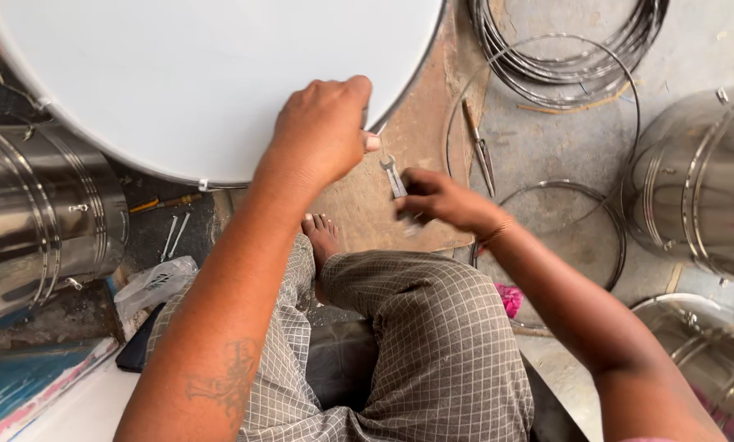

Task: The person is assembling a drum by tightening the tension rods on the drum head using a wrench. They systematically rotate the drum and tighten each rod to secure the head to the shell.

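Dusty workshop floor (563, 139) under drum (203, 74), steel shells (694, 180), wire hoops (563, 49).

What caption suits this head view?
Left hand grips the white drum rim; right hand holds a small wrench.

Left hand (322, 135) is pressed on the rim of the big white drumhead (203, 74), which blocks the whole upper left. I see a bare wooden board (420, 143) between that rim and the wire hoops (563, 49): the one open lane ahead. Right hand (436, 200) with its small wrench (395, 176) sits at the near end of it. Pliers (480, 151) lie on its right edge. Steel drum shells (44, 213) wall the left; another steel shell (698, 184) walls the right. My bent knee (416, 327) and foot (322, 233) fill the near centre. Loose hoop (621, 237) rings the floor at right.
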